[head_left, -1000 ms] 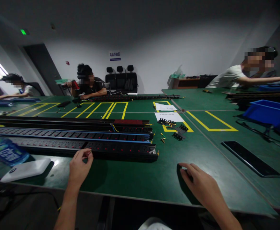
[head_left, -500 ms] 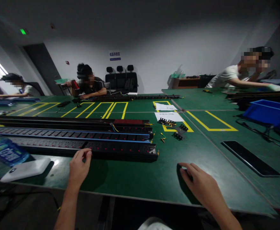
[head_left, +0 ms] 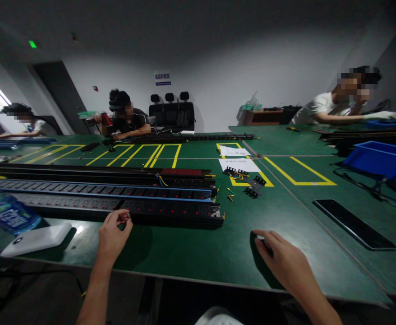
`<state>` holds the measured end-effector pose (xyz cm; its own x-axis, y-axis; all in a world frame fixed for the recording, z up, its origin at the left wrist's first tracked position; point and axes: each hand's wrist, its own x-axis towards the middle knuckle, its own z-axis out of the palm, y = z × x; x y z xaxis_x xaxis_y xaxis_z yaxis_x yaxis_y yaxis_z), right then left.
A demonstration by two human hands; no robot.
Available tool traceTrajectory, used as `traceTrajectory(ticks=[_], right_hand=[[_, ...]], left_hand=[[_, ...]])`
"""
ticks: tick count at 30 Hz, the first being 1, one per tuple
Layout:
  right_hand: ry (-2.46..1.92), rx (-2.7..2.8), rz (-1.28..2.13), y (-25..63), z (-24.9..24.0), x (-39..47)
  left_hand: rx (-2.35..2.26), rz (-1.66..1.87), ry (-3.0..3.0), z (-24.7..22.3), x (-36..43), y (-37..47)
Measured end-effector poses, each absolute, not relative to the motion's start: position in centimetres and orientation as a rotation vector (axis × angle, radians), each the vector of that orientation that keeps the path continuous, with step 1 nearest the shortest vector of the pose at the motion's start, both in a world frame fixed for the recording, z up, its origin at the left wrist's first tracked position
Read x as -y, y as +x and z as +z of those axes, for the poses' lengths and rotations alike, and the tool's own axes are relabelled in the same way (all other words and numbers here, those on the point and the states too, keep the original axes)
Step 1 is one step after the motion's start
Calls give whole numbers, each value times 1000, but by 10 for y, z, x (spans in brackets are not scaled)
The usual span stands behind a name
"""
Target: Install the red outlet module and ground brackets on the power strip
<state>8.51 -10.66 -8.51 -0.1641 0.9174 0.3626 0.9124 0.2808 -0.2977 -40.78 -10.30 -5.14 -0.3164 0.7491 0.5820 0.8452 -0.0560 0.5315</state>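
Note:
My left hand (head_left: 115,234) is at the front edge of the nearest black power strip (head_left: 174,210), thumb and index fingertips pinched together. A tiny bit of something seems to show at the fingertips, too small to name. My right hand (head_left: 282,255) rests on the green table, fingers loosely bent and the thumb a little apart, with nothing visible in it. Behind the nearest strip lie a blue-edged power strip (head_left: 171,191) and other long dark strips, side by side. Short yellow-green wires (head_left: 231,194) and black brackets (head_left: 253,186) lie beyond their right ends.
At left are a drink bottle (head_left: 10,216) and a white power bank (head_left: 39,239). A dark phone-like slab (head_left: 353,223) lies at right, with a blue bin (head_left: 384,158) behind it. Paper sheets (head_left: 238,164) lie mid-table. Several people sit around the far side.
My left fingers have shifted slightly, the thumb and index closing into a rounder pinch. My right hand has stayed still. The person at far right has leaned left, gloved hand moving too.

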Motion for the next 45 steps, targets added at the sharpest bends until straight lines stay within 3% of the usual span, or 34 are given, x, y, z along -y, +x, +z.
traceTrajectory(ticks=[29, 36, 45], right_hand=[[-1638, 2098, 1, 86, -86, 108], [-1635, 2098, -9, 87, -87, 107], [-1643, 2103, 12, 87, -88, 107]], left_hand=[[2193, -1053, -1623, -39, 112, -394], [2384, -751, -1836, -31, 113, -392], [2431, -721, -1890, -34, 111, -394]])
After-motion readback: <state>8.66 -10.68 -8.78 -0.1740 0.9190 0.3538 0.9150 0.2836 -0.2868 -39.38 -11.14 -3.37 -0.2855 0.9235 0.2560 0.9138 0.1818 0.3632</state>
